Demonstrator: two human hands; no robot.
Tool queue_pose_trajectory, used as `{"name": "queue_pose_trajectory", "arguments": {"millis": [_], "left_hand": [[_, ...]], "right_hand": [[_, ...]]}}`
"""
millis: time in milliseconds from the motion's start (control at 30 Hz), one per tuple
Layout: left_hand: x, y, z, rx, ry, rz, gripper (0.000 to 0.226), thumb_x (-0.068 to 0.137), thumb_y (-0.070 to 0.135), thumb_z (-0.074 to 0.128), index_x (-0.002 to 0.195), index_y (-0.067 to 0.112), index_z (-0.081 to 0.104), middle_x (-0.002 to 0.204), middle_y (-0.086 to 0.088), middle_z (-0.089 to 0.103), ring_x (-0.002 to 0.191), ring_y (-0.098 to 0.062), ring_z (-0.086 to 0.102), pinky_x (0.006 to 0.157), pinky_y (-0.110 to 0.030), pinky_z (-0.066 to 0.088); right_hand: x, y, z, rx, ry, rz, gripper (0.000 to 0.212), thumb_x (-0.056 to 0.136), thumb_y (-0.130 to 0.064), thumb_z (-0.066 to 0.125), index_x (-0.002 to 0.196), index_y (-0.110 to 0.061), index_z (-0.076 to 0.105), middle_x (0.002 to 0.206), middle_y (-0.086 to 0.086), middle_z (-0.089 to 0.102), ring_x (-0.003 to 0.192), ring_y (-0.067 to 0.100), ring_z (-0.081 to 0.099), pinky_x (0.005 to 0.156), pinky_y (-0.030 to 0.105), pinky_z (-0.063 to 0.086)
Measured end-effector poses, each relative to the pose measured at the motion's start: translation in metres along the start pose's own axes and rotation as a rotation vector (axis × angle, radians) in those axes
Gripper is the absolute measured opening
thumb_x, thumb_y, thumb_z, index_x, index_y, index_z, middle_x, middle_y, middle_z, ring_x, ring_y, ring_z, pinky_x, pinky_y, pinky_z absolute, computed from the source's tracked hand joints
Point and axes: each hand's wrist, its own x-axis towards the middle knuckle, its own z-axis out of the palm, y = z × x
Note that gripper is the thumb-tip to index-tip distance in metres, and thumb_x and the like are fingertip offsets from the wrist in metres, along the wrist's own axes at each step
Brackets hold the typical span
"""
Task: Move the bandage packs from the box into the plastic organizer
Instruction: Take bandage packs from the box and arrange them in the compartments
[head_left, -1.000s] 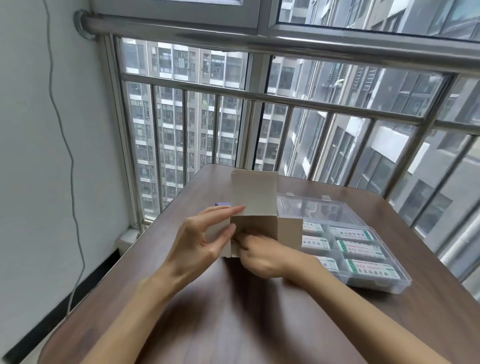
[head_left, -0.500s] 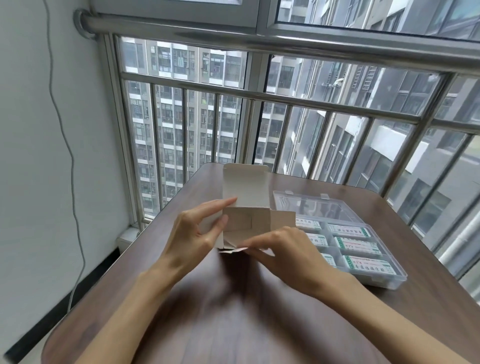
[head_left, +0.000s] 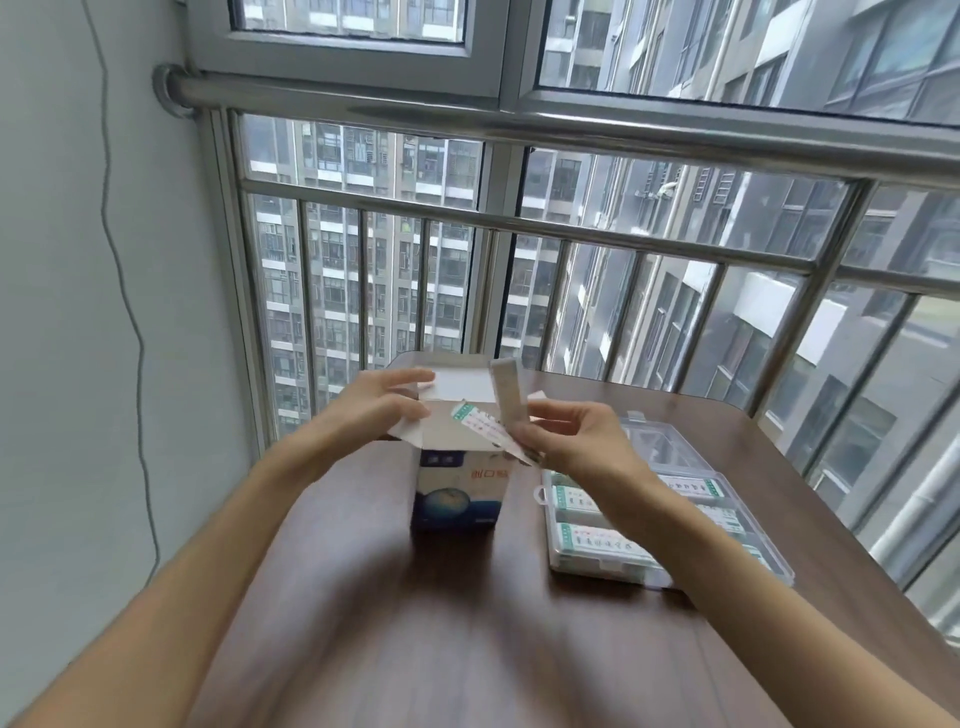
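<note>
A white and blue cardboard box (head_left: 460, 491) stands upright on the brown table (head_left: 467, 623) with its top flaps open. My left hand (head_left: 376, 408) holds the box's left top flap and rim. My right hand (head_left: 569, 434) pinches a bandage pack (head_left: 480, 425), white with a green end, which slants out of the box's open top. To the right lies the clear plastic organizer (head_left: 670, 525), lid open, with several bandage packs in its compartments. My right forearm covers part of it.
A steel railing (head_left: 571, 228) and window glass run along the table's far edge. A grey wall with a hanging cable (head_left: 130, 312) stands to the left. The table's right edge lies close beyond the organizer.
The box, earlier tipped with its opening toward me, now stands upright. My right hand has lifted a bandage pack out of its top. The camera has tilted up.
</note>
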Motion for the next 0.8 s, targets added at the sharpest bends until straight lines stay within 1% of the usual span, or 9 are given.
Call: {"name": "queue_pose_trajectory", "arguments": {"millis": [67, 133, 233, 333, 433, 500, 567, 700, 800], "left_hand": [[0.005, -0.001, -0.002, 0.037, -0.026, -0.044, 0.052, 0.089, 0.017, 0.061, 0.139, 0.021, 0.045, 0.131, -0.007, 0.055, 0.104, -0.015, 0.054, 0.077, -0.023, 0.045], [0.008, -0.009, -0.003, 0.261, 0.039, -0.055, 0.06, 0.088, 0.036, 0.064, 0.142, 0.023, 0.04, 0.142, -0.005, 0.048, 0.115, -0.017, 0.053, 0.092, -0.034, 0.046], [0.002, -0.006, 0.004, 0.681, 0.377, 0.084, 0.062, 0.087, 0.06, 0.051, 0.139, 0.026, 0.044, 0.149, 0.0, 0.039, 0.136, -0.021, 0.035, 0.111, -0.048, 0.031], [-0.022, 0.024, 0.023, 0.508, 0.643, 0.351, 0.035, 0.094, 0.048, 0.046, 0.106, 0.022, 0.066, 0.112, 0.003, 0.064, 0.105, -0.015, 0.057, 0.082, -0.03, 0.044], [-0.032, 0.045, 0.045, 0.326, 0.319, 0.258, 0.031, 0.092, 0.051, 0.048, 0.083, 0.028, 0.067, 0.08, 0.013, 0.067, 0.071, -0.005, 0.062, 0.065, -0.027, 0.051], [-0.032, 0.051, 0.057, 0.096, 0.06, 0.146, 0.021, 0.091, 0.037, 0.059, 0.087, 0.023, 0.074, 0.08, 0.007, 0.073, 0.072, -0.006, 0.067, 0.063, -0.025, 0.055], [-0.03, 0.053, 0.071, -0.152, -0.05, 0.06, 0.012, 0.09, 0.021, 0.064, 0.092, 0.016, 0.074, 0.082, 0.001, 0.075, 0.072, -0.002, 0.069, 0.06, -0.017, 0.054], [-0.03, 0.047, 0.101, -0.518, -0.077, -0.128, 0.013, 0.093, 0.013, 0.058, 0.095, 0.008, 0.071, 0.083, -0.004, 0.076, 0.078, -0.009, 0.072, 0.067, -0.02, 0.058], [-0.032, 0.051, 0.12, -0.802, -0.161, -0.213, 0.026, 0.098, 0.013, 0.045, 0.099, 0.003, 0.069, 0.095, -0.011, 0.074, 0.089, -0.017, 0.072, 0.074, -0.026, 0.059]], "right_hand": [[-0.003, -0.002, 0.0, 0.106, -0.009, 0.073, 0.013, 0.084, -0.007, 0.067, 0.084, -0.021, 0.068, 0.088, 0.008, 0.074, 0.077, 0.015, 0.068, 0.075, 0.023, 0.057], [-0.005, -0.003, 0.001, 0.144, 0.004, 0.096, 0.014, 0.082, -0.006, 0.068, 0.082, -0.02, 0.065, 0.087, 0.01, 0.074, 0.078, 0.016, 0.068, 0.074, 0.022, 0.057], [-0.006, -0.002, -0.004, 0.188, 0.031, 0.096, 0.018, 0.08, -0.007, 0.069, 0.09, -0.02, 0.062, 0.088, 0.011, 0.074, 0.081, 0.018, 0.068, 0.076, 0.023, 0.057], [-0.009, -0.003, -0.011, 0.199, 0.045, 0.094, 0.029, 0.08, -0.007, 0.069, 0.107, -0.015, 0.06, 0.094, 0.014, 0.073, 0.085, 0.02, 0.069, 0.078, 0.026, 0.058], [-0.014, -0.003, -0.022, 0.183, 0.052, 0.072, 0.029, 0.08, -0.008, 0.068, 0.107, -0.014, 0.06, 0.09, 0.011, 0.074, 0.078, 0.017, 0.07, 0.072, 0.023, 0.058], [-0.019, -0.001, -0.03, 0.164, 0.055, 0.056, 0.025, 0.08, -0.008, 0.069, 0.103, -0.014, 0.06, 0.086, 0.008, 0.075, 0.073, 0.014, 0.071, 0.066, 0.02, 0.057], [-0.025, 0.003, -0.04, 0.077, 0.116, 0.019, 0.02, 0.081, -0.012, 0.07, 0.1, -0.012, 0.061, 0.085, 0.007, 0.075, 0.073, 0.014, 0.071, 0.063, 0.02, 0.055], [-0.036, 0.017, -0.064, -0.496, 0.525, -0.479, 0.006, 0.082, -0.024, 0.072, 0.087, -0.021, 0.071, 0.078, -0.008, 0.073, 0.068, 0.007, 0.068, 0.058, 0.023, 0.053], [-0.046, 0.03, -0.078, -1.002, 0.561, -0.772, 0.008, 0.084, -0.027, 0.068, 0.088, -0.027, 0.075, 0.087, -0.013, 0.073, 0.075, 0.007, 0.065, 0.06, 0.025, 0.052]]}}
